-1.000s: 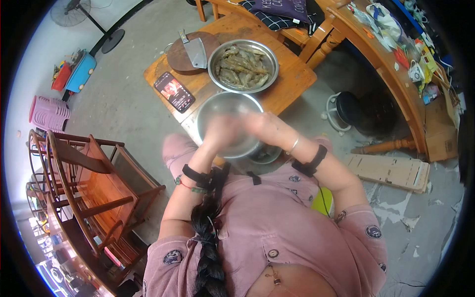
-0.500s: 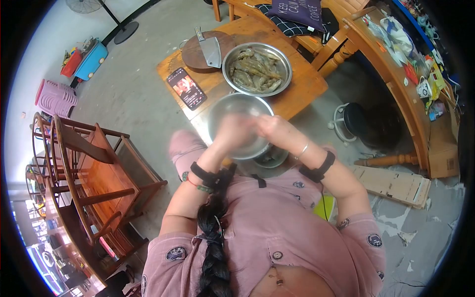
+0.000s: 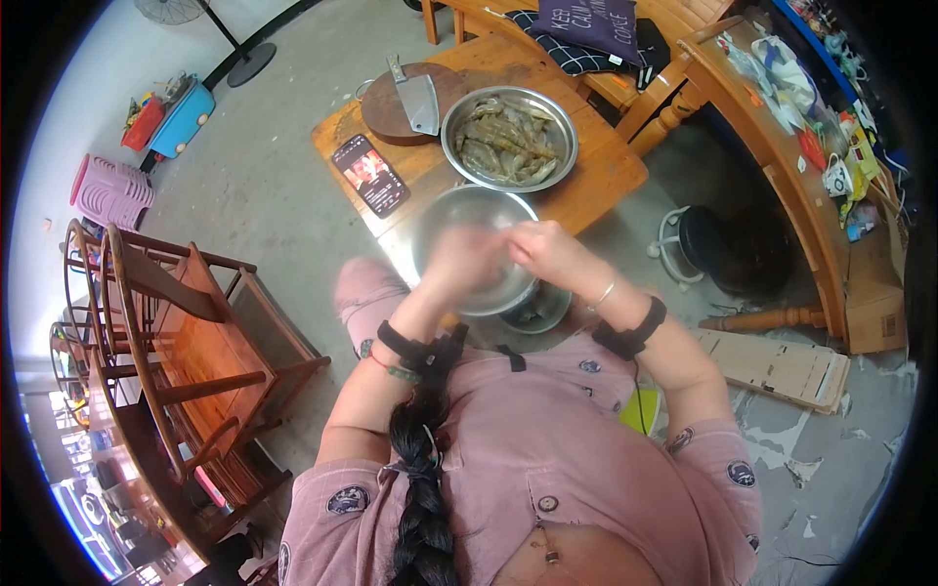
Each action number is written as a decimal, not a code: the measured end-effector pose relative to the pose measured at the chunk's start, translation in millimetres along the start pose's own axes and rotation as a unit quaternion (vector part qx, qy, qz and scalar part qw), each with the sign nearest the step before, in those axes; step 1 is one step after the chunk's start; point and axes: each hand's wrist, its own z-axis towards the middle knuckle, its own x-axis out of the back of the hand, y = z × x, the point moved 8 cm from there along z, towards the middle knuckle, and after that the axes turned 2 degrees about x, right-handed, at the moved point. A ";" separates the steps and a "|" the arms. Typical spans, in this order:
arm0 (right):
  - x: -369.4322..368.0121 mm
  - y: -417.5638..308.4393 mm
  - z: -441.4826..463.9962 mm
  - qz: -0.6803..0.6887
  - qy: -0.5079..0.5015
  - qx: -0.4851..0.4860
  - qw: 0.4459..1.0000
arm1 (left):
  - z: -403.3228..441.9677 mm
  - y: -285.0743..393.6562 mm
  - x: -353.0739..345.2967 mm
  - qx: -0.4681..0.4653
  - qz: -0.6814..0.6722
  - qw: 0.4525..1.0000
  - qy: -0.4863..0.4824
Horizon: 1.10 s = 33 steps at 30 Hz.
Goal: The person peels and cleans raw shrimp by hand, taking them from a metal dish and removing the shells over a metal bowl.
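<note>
Now R hand (image 3: pixel 553 256) sharper vs sec ago, L hand (image 3: pixel 461 262) still blurred; both over metal bowl (image 3: pixel 477 205); grips can't tell.

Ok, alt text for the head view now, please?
The left hand, blurred, and right hand are close together over a metal bowl; anything held is unclear. The table holds shrimp in a second bowl, a phone, and a cleaver on a board.

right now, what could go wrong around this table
The phone lies close to the metal bowl beneath the left hand and right hand, so drips might reach it. The cleaver lies uncovered on the chopping board, close by the shrimp bowl; a careless reach there could risk a cut.
</note>
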 end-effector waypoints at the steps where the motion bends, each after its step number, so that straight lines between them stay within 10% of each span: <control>1: -0.5 -1.5 0.7 0.000 0.000 0.001 1.000 | 1.1 1.7 1.5 0.000 0.000 1.000 0.001; 22: -10.3 9.9 1.7 -0.010 -0.021 -0.058 0.998 | 1.2 -1.7 -0.2 0.045 0.003 0.999 0.009; 24: -8.8 10.8 2.8 -0.016 -0.008 -0.044 0.999 | -9.4 1.7 3.9 0.251 -0.158 0.955 0.034; 27: -6.5 12.8 3.5 0.027 0.010 -0.068 0.997 | -11.1 -1.1 3.6 0.258 -0.182 0.948 0.041; 33: -1.9 16.1 4.9 0.041 0.009 -0.119 0.992 | -1.9 -21.9 -4.8 0.041 -0.045 0.998 0.002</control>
